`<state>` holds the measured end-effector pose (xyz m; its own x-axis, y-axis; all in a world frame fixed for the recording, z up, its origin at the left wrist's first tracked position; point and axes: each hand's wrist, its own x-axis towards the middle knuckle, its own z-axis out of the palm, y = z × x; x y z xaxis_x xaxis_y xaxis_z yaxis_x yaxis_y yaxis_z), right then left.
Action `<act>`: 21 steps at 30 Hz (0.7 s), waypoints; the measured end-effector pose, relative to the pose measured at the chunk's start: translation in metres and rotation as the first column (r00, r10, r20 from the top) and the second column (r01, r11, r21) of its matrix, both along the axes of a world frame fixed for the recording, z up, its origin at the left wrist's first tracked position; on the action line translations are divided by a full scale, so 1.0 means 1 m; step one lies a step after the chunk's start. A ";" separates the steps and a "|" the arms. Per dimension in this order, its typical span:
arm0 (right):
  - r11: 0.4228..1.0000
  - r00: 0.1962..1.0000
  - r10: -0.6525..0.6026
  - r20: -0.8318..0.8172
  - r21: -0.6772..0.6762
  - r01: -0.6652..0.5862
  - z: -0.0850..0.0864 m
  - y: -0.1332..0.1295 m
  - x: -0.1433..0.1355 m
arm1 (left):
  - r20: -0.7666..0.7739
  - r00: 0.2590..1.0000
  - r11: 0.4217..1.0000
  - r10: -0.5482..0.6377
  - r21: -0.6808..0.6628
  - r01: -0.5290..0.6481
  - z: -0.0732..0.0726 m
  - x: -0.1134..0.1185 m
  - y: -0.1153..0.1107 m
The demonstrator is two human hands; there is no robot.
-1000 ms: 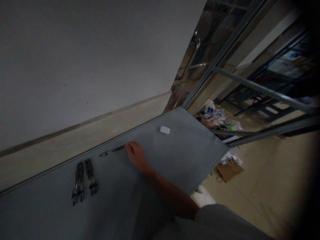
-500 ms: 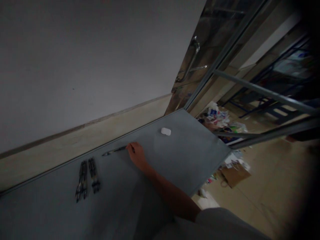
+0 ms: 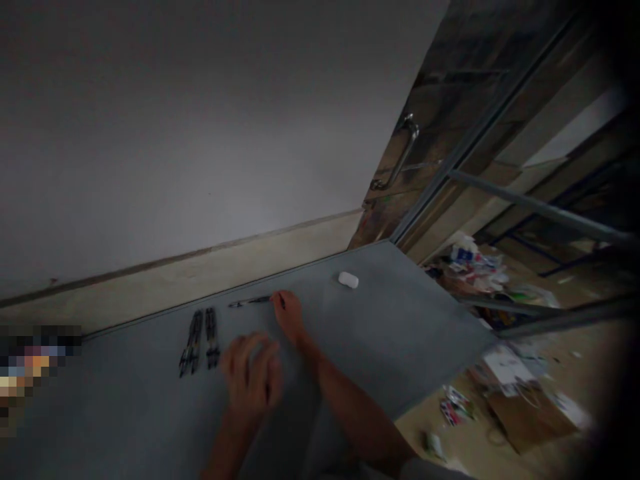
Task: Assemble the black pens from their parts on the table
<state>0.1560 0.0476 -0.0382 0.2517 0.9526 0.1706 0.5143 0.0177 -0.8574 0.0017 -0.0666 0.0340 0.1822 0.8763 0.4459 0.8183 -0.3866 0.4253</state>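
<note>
On the grey table (image 3: 395,333), my right hand (image 3: 289,313) is closed on the right end of a dark pen (image 3: 250,302) lying near the wall edge. My left hand (image 3: 251,373) is raised over the table, its fingers apart and slightly blurred, with nothing seen in it. Just left of that hand are two bundles of dark pens, one (image 3: 211,337) upright in view and the other (image 3: 191,343) slightly slanted. A small white rounded case (image 3: 349,280) lies to the right of my right hand.
A pale wall (image 3: 200,133) runs along the table's back edge. At the right stand a door with a metal handle (image 3: 405,157) and a metal frame. Plastic bags (image 3: 477,267) and a brown paper bag (image 3: 533,417) lie on the floor.
My left hand has come into view beside the pen bundles. The view has shifted, so the table things appear further right; my right hand remains at the pen's end.
</note>
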 end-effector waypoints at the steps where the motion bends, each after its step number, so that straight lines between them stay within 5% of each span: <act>1: 1.000 1.000 -0.004 -0.012 0.015 0.005 0.003 0.001 -0.001 | -0.021 0.999 0.999 0.025 0.039 -0.024 -0.006 0.001 0.011; 6: 0.996 0.995 -0.046 -0.093 0.077 0.053 0.011 0.003 -0.003 | -0.244 0.948 0.976 0.204 0.127 -0.177 -0.041 0.004 0.068; 8: 0.994 0.992 -0.047 -0.119 0.093 0.058 0.011 0.003 -0.003 | -0.307 0.938 0.985 0.158 0.115 -0.128 -0.054 0.004 0.078; 12: 0.993 0.989 0.007 -0.150 0.117 0.011 0.009 0.001 0.000 | -0.331 0.943 0.999 0.015 0.053 0.003 -0.072 0.006 0.080; 21: 0.990 0.975 0.108 -0.196 0.107 -0.088 0.013 0.005 0.004 | -0.271 0.958 0.995 0.089 -0.020 -0.098 -0.079 0.009 0.084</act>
